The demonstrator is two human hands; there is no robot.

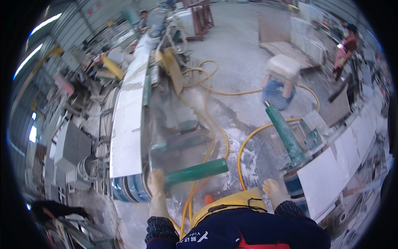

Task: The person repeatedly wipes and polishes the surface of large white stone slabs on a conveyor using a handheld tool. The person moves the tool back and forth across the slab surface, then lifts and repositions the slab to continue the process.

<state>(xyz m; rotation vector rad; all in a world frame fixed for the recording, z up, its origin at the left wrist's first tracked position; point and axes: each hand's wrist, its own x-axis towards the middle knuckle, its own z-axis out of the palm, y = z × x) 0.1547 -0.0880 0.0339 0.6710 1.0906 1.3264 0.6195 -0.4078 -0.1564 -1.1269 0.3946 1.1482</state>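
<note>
Two hands: left (156,179) grips one of two green rolls (197,171).

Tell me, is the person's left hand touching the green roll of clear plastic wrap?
Touching. In the head view, the left hand grips the near end of the green roll of clear plastic wrap, fingers overlapping it with no gap.

A sign (94,7) with red marks hangs high on the grey wall at the top left, too blurred and small to tell more. On the dark blue jacket (232,234) at the bottom edge there is a white mark with small white letters, seen upside down. No packages or screens can be made out in the cluttered workshop.
</note>
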